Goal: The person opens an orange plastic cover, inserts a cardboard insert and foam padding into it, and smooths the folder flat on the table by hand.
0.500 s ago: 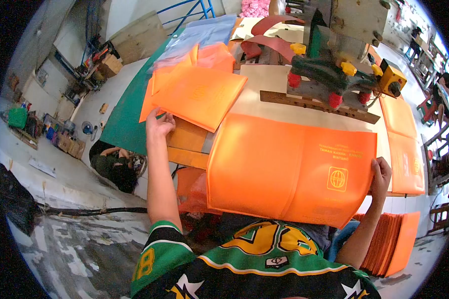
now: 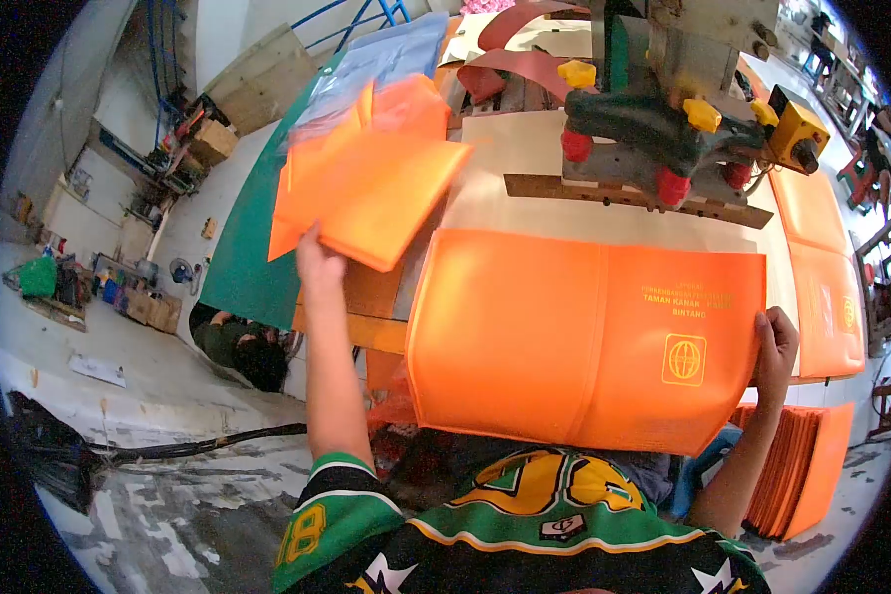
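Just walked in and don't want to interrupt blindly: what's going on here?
A person's right hand holds the edge of an open orange cover printed with a globe emblem. Their left hand is at the corner of a folded orange cover. A press stands beyond the open one.

A green-and-black jersey (image 2: 554, 535) shows yellow numerals, white stars and thin white-and-yellow piping.
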`<state>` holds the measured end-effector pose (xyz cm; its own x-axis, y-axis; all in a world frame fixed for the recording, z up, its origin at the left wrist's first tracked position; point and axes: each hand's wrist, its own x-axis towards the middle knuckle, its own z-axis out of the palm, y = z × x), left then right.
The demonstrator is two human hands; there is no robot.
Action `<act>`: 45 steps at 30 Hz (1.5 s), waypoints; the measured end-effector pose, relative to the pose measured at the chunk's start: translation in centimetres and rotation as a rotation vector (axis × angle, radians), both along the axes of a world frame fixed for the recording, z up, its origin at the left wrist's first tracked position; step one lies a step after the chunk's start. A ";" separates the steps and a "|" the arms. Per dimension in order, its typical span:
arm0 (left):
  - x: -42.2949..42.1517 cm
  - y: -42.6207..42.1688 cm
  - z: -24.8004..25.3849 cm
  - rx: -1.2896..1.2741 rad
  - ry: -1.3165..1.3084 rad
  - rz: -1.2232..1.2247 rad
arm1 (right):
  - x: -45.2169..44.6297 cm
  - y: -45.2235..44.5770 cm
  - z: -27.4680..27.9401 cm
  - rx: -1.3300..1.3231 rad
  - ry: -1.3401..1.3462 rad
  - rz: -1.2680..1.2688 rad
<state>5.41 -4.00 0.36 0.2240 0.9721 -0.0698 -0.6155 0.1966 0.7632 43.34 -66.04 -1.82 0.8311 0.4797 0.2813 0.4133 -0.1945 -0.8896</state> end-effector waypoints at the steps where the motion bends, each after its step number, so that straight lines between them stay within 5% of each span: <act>1: -0.9 -0.6 1.4 -0.007 0.067 0.082 | -0.2 0.2 0.3 0.010 0.057 -0.009; 11: -23.8 12.9 -1.0 -0.106 0.205 0.490 | -0.5 0.1 0.5 -0.011 0.072 -0.028; 18: -29.4 16.0 -3.3 -0.221 0.457 0.532 | -1.4 0.9 1.6 -0.025 0.162 -0.066; 22: -20.9 10.1 3.5 -0.298 0.796 0.709 | -1.3 1.0 1.3 -0.001 0.140 -0.062; 24: -18.2 9.7 4.8 0.005 1.801 0.975 | -1.7 1.3 1.5 0.039 0.171 -0.073; 26: -20.3 17.8 -0.3 0.938 1.686 1.041 | -1.5 1.0 1.0 0.041 0.167 -0.078; 28: -12.4 15.8 1.0 1.044 1.545 0.581 | -1.5 1.0 1.0 0.042 0.164 -0.076; 30: -5.7 14.5 1.7 1.335 1.667 0.379 | -1.9 1.3 1.7 0.069 0.211 -0.056; 38: 5.5 16.7 1.7 1.723 1.798 0.258 | -1.9 1.0 1.2 0.057 0.169 -0.102; 42: 5.6 18.6 1.5 1.698 1.820 0.211 | -2.1 1.3 1.5 0.077 0.201 -0.083; 45: 5.1 18.9 1.0 1.449 1.905 0.151 | -1.9 1.0 1.3 0.050 0.180 -0.086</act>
